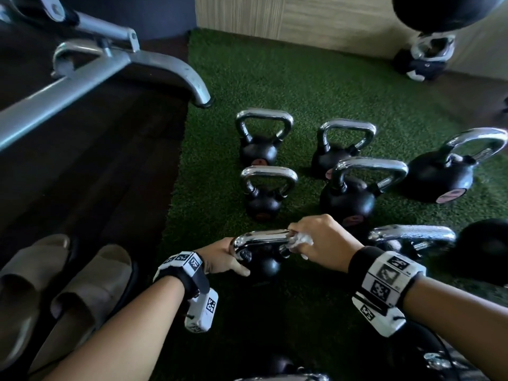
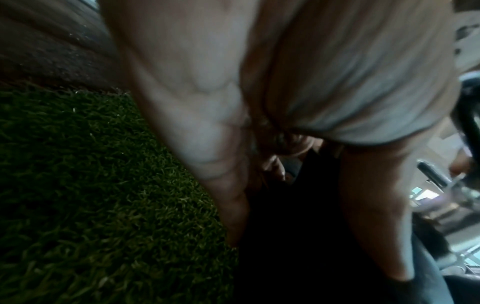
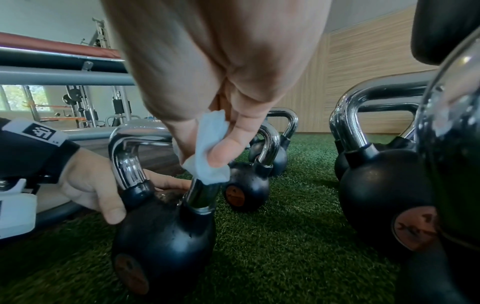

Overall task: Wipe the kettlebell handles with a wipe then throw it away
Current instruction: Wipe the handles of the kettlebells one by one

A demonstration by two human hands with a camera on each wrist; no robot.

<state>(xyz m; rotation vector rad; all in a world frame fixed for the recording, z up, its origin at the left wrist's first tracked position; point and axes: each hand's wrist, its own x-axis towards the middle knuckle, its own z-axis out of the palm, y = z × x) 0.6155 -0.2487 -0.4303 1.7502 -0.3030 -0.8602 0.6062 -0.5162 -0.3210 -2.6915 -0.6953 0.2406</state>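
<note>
A small black kettlebell [image 1: 266, 267] with a chrome handle [image 1: 261, 237] stands on the green turf close in front of me. My left hand [image 1: 228, 261] grips it at the left leg of the handle, thumb on the ball [image 3: 166, 232] and fingers behind. My right hand [image 1: 316, 243] pinches a crumpled white wipe [image 1: 301, 239] around the right leg of the handle. In the right wrist view the wipe [image 3: 210, 156] is wrapped on the chrome just above the ball, held between thumb and fingers [image 3: 228, 148]. The left wrist view shows mostly my palm [image 2: 207, 102] and the dark ball [image 2: 285, 236].
Several more chrome-handled kettlebells [image 1: 264, 138] [image 1: 349, 193] [image 1: 442, 171] stand on the turf [image 1: 247, 78] beyond and to the right. A grey metal bench frame [image 1: 82, 89] crosses the dark floor at left. Two beige slippers [image 1: 82, 292] lie at lower left. A wood-panel wall [image 1: 302, 17] closes the back.
</note>
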